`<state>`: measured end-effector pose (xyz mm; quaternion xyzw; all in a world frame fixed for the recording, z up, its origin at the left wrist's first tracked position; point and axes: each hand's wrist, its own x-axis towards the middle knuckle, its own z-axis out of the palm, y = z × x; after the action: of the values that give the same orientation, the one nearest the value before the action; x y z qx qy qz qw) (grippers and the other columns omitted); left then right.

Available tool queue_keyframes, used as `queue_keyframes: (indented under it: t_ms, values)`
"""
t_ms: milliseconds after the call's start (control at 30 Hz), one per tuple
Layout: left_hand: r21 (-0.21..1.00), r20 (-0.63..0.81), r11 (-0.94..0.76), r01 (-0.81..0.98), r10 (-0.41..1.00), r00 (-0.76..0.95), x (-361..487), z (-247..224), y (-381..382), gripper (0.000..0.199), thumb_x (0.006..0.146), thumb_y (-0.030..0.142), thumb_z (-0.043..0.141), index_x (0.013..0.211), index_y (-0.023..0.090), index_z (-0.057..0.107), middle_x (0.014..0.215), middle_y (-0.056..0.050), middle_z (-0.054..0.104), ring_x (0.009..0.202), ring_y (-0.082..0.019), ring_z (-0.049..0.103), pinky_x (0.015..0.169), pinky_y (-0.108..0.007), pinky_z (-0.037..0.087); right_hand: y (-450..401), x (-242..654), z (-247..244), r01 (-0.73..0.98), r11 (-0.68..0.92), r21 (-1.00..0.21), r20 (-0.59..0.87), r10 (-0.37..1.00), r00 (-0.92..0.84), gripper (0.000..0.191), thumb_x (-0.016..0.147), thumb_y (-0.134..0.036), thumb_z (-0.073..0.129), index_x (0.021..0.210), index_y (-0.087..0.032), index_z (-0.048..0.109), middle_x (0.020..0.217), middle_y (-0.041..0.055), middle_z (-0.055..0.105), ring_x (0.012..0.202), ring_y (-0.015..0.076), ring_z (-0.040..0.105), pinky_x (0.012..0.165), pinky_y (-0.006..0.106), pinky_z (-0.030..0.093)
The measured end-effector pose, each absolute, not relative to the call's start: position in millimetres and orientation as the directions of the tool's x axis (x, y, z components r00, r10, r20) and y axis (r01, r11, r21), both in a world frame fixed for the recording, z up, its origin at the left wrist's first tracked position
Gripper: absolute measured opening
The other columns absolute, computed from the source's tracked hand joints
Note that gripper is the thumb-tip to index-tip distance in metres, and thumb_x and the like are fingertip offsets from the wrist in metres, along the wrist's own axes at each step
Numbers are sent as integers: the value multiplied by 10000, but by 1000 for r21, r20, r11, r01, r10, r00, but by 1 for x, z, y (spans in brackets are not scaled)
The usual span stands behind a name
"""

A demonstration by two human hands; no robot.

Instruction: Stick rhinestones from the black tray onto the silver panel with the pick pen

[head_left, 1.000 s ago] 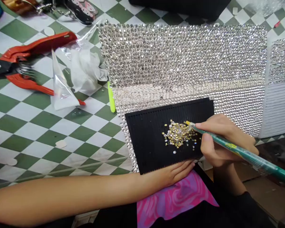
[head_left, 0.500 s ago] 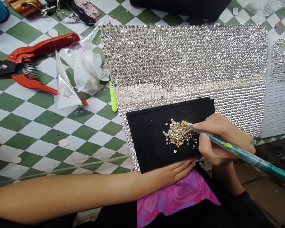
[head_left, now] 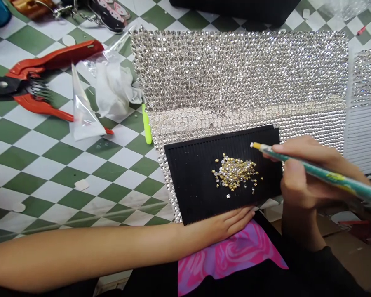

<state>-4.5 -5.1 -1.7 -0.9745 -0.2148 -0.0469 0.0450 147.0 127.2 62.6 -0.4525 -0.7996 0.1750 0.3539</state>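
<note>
A green-and-white checked tabletop [head_left: 123,165] spreads under and around the black tray [head_left: 191,181]. Just beyond the tray, and showing past its left edge too, lies a broad sheet of clear rhinestones [head_left: 235,70]; the tray overlaps its near part. Farther right of the tray is a white ridged panel [head_left: 365,136], its far part covered in similar stones. The tray itself is finely grooved. On the near side of the tray is a pink-and-purple cloth [head_left: 228,255]. Well to the left of the tray lie red-handled pliers [head_left: 49,62], handles spread apart.

The right hand [head_left: 309,187], at the tray's right end, is curled, thumb and fingers pinching a green pen-like tool [head_left: 320,171] whose yellow tip hangs over the tray's far right part. A pale speck sits at that tip, too small to name. The left hand [head_left: 231,225] lies along the tray's near edge, fingers straight and close together; its thumb is hidden, so I cannot tell whether it grips the tray.

Left of the tray are a crumpled white bag [head_left: 111,90] and, nearer, a yellow-green stick [head_left: 146,126]. On the tray, right of its middle, is a heap of gold-backed stones [head_left: 235,171], with one clear stone [head_left: 228,196] apart on the near side.
</note>
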Motion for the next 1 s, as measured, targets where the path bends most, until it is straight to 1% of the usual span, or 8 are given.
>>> queue_keyframes:
  t_ms: [100, 200, 300, 467, 633, 800, 900, 1000]
  values:
    - [-47, 112, -906, 422, 415, 903, -5, -1, -4, 555, 965, 145, 276, 1514, 102, 346, 1583, -84, 371, 1453, -138, 360, 1241, -279, 266, 147, 138, 64, 603, 569, -559, 497, 812, -304, 228, 853, -90, 556, 921, -241, 713, 803, 21, 730, 688, 176, 695, 587, 324, 558]
    - [-16, 116, -901, 434, 430, 895, -4, -1, -4, 558, 955, 139, 299, 1509, 110, 361, 1579, -77, 381, 1445, -127, 373, 1235, -264, 275, 167, 127, 52, 523, 645, -557, 539, 760, -363, 162, 843, -103, 614, 909, -219, 707, 853, 2, 745, 725, 158, 707, 682, 312, 595]
    - [-2, 122, -893, 450, 447, 886, -3, -3, -6, 560, 947, 140, 310, 1503, 129, 379, 1569, -49, 400, 1438, -114, 383, 1228, -245, 282, 177, 121, 40, 491, 664, -564, 516, 748, -419, 139, 858, -118, 615, 906, -221, 694, 862, 1, 744, 771, 155, 707, 730, 311, 601]
    - [-49, 110, -889, 455, 448, 887, -1, -7, -10, 562, 962, 165, 301, 1522, 120, 331, 1590, -49, 360, 1461, -119, 340, 1245, -256, 242, 178, 119, 39, 525, 662, -536, 459, 750, -476, 134, 879, -138, 606, 915, -241, 683, 875, 9, 752, 800, 169, 719, 782, 335, 618]
    - [10, 143, -886, 463, 459, 877, -1, -8, -11, 572, 935, 129, 321, 1505, 114, 370, 1569, -60, 398, 1452, -129, 361, 1242, -267, 245, 177, 120, 38, 548, 652, -523, 434, 758, -488, 124, 888, -151, 597, 923, -236, 681, 879, 16, 754, 796, 176, 722, 778, 346, 627]
    - [-82, 113, -895, 439, 429, 896, -4, -3, -6, 569, 949, 143, 288, 1513, 126, 358, 1577, -49, 385, 1450, -128, 363, 1237, -267, 272, 169, 126, 44, 533, 657, -533, 512, 752, -416, 147, 882, -149, 600, 945, -248, 688, 893, 3, 746, 789, 177, 714, 751, 343, 619]
    - [-143, 93, -901, 410, 401, 912, -5, 0, -4, 570, 955, 167, 273, 1520, 121, 336, 1585, -67, 368, 1455, -139, 353, 1249, -293, 267, 153, 132, 57, 548, 643, -535, 452, 766, -458, 224, 857, -99, 597, 987, -254, 692, 870, 2, 739, 759, 177, 693, 698, 347, 587]
    - [-262, 71, -884, 386, 382, 922, -5, 1, -4, 579, 964, 201, 228, 1536, 152, 300, 1605, -71, 328, 1464, -142, 337, 1267, -330, 251, 135, 138, 64, 508, 633, -584, 385, 767, -513, 267, 814, -62, 580, 992, -233, 684, 782, 2, 701, 655, 153, 643, 582, 319, 533]
